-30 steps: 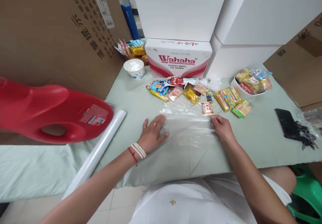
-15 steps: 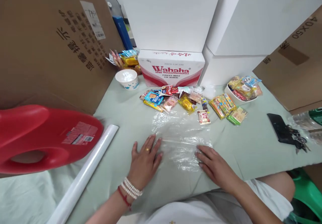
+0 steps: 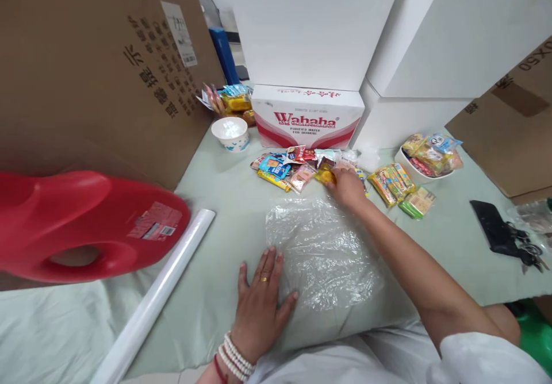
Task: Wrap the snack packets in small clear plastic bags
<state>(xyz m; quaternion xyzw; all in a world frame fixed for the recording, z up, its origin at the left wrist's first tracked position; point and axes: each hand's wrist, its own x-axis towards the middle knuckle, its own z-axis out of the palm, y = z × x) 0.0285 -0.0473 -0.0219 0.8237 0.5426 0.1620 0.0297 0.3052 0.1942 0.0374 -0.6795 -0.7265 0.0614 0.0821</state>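
A thin clear plastic bag (image 3: 321,252) lies flat and crinkled on the cloth in front of me. My left hand (image 3: 263,303) rests palm down, fingers spread, at the bag's left edge. Farther out, my right hand (image 3: 349,187) reaches into the row of wrapped snacks. Its thumb and fingers are bent around a yellow snack packet (image 3: 324,174), partly covered by the hand. Left of it lie a pink packet (image 3: 301,177) and a blue packet (image 3: 275,166). On its other side are yellow stick packs (image 3: 392,184) and a green packet (image 3: 417,202).
A Wahaha carton (image 3: 306,119) and white boxes stand behind the snacks. A paper bowl (image 3: 231,133) is at back left, a snack-filled bowl (image 3: 420,171) at back right. A red jug (image 3: 95,223) and white roll (image 3: 159,292) lie left; a phone (image 3: 491,226) with keys lies right.
My right hand has left the bag's right edge and moved forward to the yellow snack packet. The bag now lies more spread out. My left hand stays by its left side.
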